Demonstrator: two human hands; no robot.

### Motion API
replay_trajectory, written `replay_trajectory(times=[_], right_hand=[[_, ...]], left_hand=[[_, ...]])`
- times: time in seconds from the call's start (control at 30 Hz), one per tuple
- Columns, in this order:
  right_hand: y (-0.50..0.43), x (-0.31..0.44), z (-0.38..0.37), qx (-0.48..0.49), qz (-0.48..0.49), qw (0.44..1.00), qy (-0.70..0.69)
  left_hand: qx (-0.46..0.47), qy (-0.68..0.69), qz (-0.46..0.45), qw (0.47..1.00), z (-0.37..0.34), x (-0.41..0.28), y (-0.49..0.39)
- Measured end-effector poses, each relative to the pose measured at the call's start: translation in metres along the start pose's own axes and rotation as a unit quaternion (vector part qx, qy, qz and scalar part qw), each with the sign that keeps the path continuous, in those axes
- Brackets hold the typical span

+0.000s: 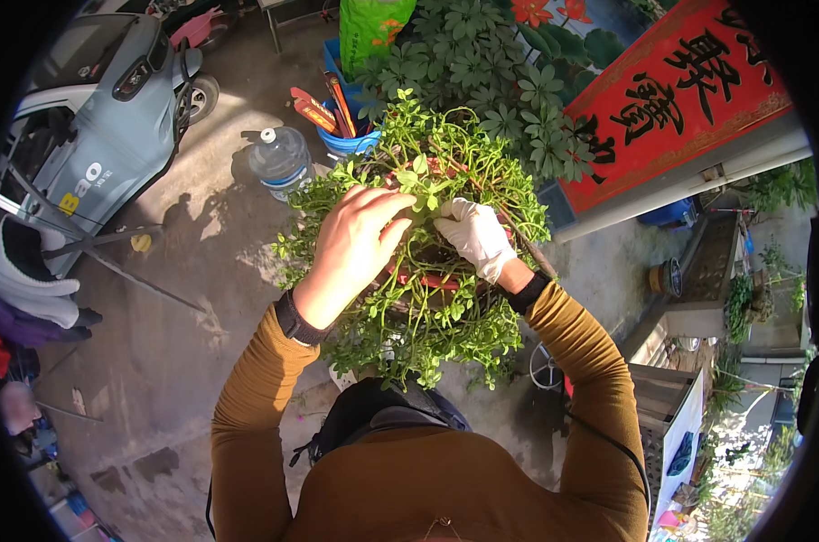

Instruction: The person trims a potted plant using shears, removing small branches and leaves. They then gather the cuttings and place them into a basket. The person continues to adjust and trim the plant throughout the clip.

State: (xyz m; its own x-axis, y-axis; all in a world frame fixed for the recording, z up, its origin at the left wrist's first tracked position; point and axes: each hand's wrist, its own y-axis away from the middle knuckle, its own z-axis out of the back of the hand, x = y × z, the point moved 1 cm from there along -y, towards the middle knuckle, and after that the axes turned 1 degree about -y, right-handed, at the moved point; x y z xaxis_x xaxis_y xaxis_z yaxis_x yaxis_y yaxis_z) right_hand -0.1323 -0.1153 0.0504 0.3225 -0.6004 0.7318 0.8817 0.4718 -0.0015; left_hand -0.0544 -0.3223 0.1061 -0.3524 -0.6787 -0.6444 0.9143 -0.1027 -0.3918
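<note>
A bushy green potted plant [423,339] with trailing stems stands before me, the red rim of its pot [429,276] partly hidden by growth. My left hand [362,234], bare, is at the upper left of the plant, its thumb and forefinger apart beside a light green leafy shoot [419,177]. Whether the fingertips touch the shoot is unclear. My right hand [476,234] wears a white glove and is among the stems right of the pot's middle, fingers curled inward. Leaves and the glove hide what, if anything, lies between those fingers.
A large clear water bottle [280,161] and a blue bucket [349,143] with red packets stand beyond the plant at left. Darker broad-leaved foliage [470,61] rises behind it. A red banner [673,95] is at upper right, a grey vehicle [104,129] at left, a metal rack [87,240] nearby.
</note>
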Motion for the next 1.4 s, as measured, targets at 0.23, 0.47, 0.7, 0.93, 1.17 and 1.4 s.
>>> replay_trajectory(times=[0.23, 0.47, 0.7, 0.93, 1.17, 1.4], right_hand=[[-0.014, -0.013, -0.007, 0.047, -0.023, 0.996, 0.071], [-0.021, -0.021, -0.022, 0.056, -0.02, 0.994, 0.087], [-0.02, -0.024, -0.025, 0.044, -0.034, 0.995, 0.087], [-0.008, -0.011, -0.013, 0.034, 0.006, 0.995, 0.094], [-0.002, -0.008, -0.007, 0.046, 0.064, 0.986, 0.15], [-0.002, 0.005, -0.007, 0.014, 0.043, 0.967, 0.251]], left_hand=[[0.05, -0.177, -0.128, 0.975, -0.036, 0.014, -0.044], [0.131, -0.187, -0.172, 0.958, -0.065, 0.033, -0.062], [0.187, -0.217, -0.137, 0.948, -0.072, 0.049, -0.063], [0.217, -0.271, -0.152, 0.926, -0.074, 0.049, -0.069], [0.2, -0.337, -0.183, 0.902, -0.076, 0.04, -0.072], [0.209, -0.385, -0.185, 0.88, -0.07, 0.036, -0.073]])
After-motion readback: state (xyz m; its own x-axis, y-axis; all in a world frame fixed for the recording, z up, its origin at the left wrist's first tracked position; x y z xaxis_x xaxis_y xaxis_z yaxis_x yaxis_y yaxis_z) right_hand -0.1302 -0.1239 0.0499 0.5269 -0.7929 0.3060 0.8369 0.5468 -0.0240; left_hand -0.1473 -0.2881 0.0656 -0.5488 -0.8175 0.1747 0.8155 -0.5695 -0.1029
